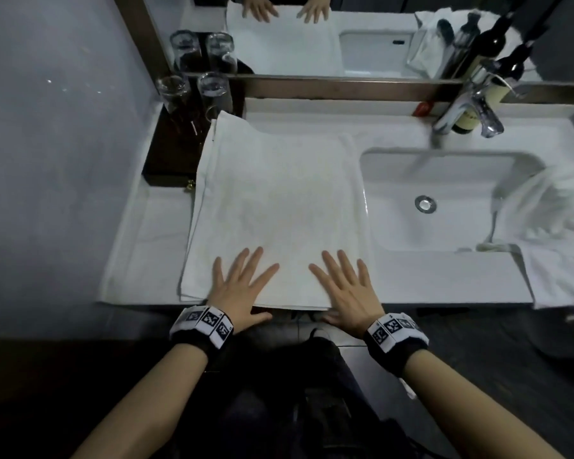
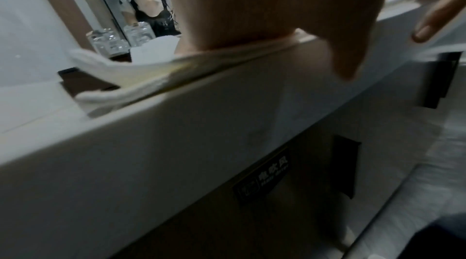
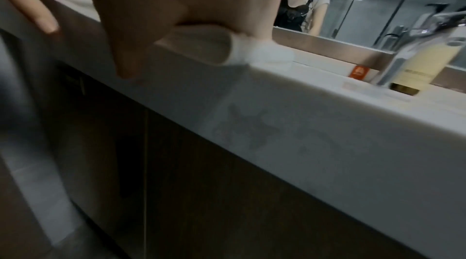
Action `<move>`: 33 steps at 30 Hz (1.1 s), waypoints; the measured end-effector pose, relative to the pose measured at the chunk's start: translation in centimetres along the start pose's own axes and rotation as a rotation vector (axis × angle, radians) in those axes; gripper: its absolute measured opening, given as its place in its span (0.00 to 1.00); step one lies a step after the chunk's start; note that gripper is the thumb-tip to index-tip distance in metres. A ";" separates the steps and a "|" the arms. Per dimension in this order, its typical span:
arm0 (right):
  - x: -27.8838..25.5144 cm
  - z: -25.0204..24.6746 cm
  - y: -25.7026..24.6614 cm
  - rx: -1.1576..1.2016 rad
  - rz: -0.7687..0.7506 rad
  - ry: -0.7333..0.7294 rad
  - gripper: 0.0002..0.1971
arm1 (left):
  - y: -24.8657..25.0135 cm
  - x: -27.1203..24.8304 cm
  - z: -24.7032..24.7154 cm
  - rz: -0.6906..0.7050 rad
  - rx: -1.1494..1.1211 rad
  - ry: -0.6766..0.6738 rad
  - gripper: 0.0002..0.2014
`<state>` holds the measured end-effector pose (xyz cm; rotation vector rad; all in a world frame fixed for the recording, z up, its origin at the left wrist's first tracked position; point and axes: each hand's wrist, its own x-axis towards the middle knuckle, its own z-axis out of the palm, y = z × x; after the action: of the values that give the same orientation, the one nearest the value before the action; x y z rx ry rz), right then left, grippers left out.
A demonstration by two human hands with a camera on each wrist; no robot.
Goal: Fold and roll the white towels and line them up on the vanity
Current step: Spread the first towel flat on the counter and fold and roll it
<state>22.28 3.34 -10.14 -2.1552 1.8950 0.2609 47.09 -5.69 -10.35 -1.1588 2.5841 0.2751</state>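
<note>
A white towel [image 1: 279, 200] lies folded flat on the vanity [image 1: 444, 279], left of the sink, its near edge at the counter's front. My left hand [image 1: 242, 286] rests flat on its near left part, fingers spread and straight. My right hand [image 1: 345, 286] lies flat on its near right part, fingers spread too. Both thumbs hang over the counter's front edge. The left wrist view shows the towel's layered edge [image 2: 141, 78] under my palm; the right wrist view shows the towel's corner [image 3: 242, 52] under my right palm. Another white towel [image 1: 550, 226] lies crumpled right of the sink.
Two upturned glasses [image 1: 193, 91] stand on a dark tray [image 1: 173, 150] at the back left, partly under the towel's far corner. The basin [image 1: 438, 200], a chrome tap [image 1: 468, 107] and a dark bottle [image 1: 471, 117] sit to the right. A mirror runs along the back.
</note>
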 end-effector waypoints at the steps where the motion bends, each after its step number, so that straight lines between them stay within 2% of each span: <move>1: -0.3 0.1 0.5 -0.003 0.013 0.013 0.52 | -0.5 -0.2 0.2 -0.008 0.013 -0.003 0.52; 4: -0.9 0.2 1.6 -0.006 0.051 0.066 0.52 | -1.6 -0.9 0.4 -0.054 0.028 0.023 0.53; 7: -1.4 0.1 2.1 -0.008 0.037 0.053 0.50 | -2.4 -1.5 0.2 -0.049 0.012 0.039 0.46; 10: -1.7 -0.9 2.6 0.090 0.015 0.025 0.46 | -3.0 -2.3 -0.6 -0.020 -0.005 0.102 0.38; 12: -1.9 -1.7 3.0 0.187 -0.016 0.043 0.41 | -3.5 -2.7 -1.4 -0.010 -0.069 0.167 0.30; 14: -2.1 -2.3 3.5 0.339 -0.023 0.121 0.34 | -4.3 -2.7 -2.0 -0.023 -0.172 0.209 0.24; 16: -2.0 -2.9 4.1 0.457 0.038 0.194 0.27 | -5.3 -2.5 -2.4 -0.017 -0.221 0.213 0.23; 18: -1.8 -3.4 4.5 0.480 0.129 0.211 0.23 | -6.2 -2.2 -2.8 -0.007 -0.280 0.217 0.19; 20: -1.1 -4.0 4.8 0.522 0.221 0.260 0.17 | -6.9 -1.9 -3.7 -0.079 -0.403 0.236 0.13; 23: 0.3 -5.0 5.3 0.630 0.329 0.377 0.08 | -8.2 -0.9 -5.6 -0.346 -0.595 0.260 0.04; 26: 1.6 -5.9 6.1 0.736 0.422 0.477 0.03 | -9.3 0.5 -7.2 -0.490 -0.721 0.431 0.05; 29: 3.3 -6.9 7.2 0.850 0.485 0.582 0.07 | -9.5 2.3 -8.8 -0.501 -0.802 0.572 0.13; 33: 6.4 -8.7 9.1 0.882 0.482 0.688 0.08 | -9.2 5.6 -11.1 -0.478 -0.800 0.651 0.14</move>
<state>13.83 -6.39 -4.50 -1.2308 2.2059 -1.1472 48.34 -18.89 -2.33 -2.4341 2.6160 1.0211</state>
